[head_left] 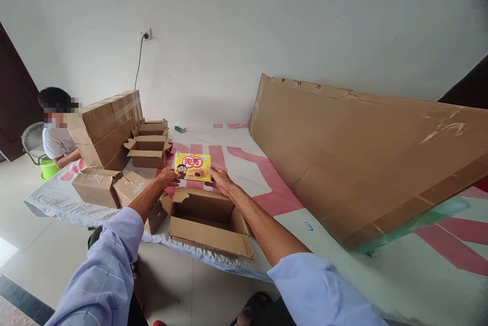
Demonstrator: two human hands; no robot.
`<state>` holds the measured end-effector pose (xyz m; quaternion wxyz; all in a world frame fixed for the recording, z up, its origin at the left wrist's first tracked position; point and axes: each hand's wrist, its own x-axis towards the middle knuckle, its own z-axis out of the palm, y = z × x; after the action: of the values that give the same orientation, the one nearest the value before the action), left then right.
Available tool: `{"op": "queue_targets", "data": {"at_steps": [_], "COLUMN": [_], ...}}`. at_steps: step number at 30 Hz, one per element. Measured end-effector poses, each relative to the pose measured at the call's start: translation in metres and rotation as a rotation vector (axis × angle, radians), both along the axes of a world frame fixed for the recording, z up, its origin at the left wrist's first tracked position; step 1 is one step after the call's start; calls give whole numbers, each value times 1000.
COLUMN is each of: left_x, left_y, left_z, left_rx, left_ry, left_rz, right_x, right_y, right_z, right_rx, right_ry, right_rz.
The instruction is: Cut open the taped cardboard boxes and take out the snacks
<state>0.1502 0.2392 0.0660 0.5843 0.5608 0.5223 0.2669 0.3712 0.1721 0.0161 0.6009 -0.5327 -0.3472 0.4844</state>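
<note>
A yellow snack box with red lettering and a cartoon figure is held up between both hands, its printed face toward me. My left hand grips its left edge. On its right edge, my right hand is closed with the fingers partly behind the box. Just below and nearer to me stands an open cardboard box with its flaps up; the part of its inside that shows holds nothing. My right forearm passes over its right end.
Stacked sealed cartons stand at the left, with small open cartons beside them. Closer lie taped cartons. A large cardboard box fills the right side of the cloth-covered table. Beyond the stack sits a person.
</note>
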Motion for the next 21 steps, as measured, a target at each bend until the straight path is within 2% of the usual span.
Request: {"op": "queue_targets", "data": {"at_steps": [5,8,9,11,14,15,18,21], "left_x": [-2,-7,-10,-15,-19,-19,-13,-4], "left_y": [-21,-45,-55,-76,-105,-113,-139,-163], "left_z": [17,24,25,26,28,30,33,30], "left_rx": [211,373,441,586,758,796,941,1117], "left_ry": [151,186,202,285,500,567,767,923], "left_rz": [-8,13,-17,-216,-690,-792,-908,-866], "right_x": [4,9,10,13,15,15,17,21], "right_y": [-1,-1,-1,-2,-4,-5,-9,-11], "right_z": [-1,-3,-3,-5,-9,-10,-13,-15], "right_rx": [35,73,83,99,118,121,123,121], "right_ry": [17,35,44,66,102,112,134,139], "right_rz": [-30,-93,-116,-156,-195,-206,-240,-278]}}
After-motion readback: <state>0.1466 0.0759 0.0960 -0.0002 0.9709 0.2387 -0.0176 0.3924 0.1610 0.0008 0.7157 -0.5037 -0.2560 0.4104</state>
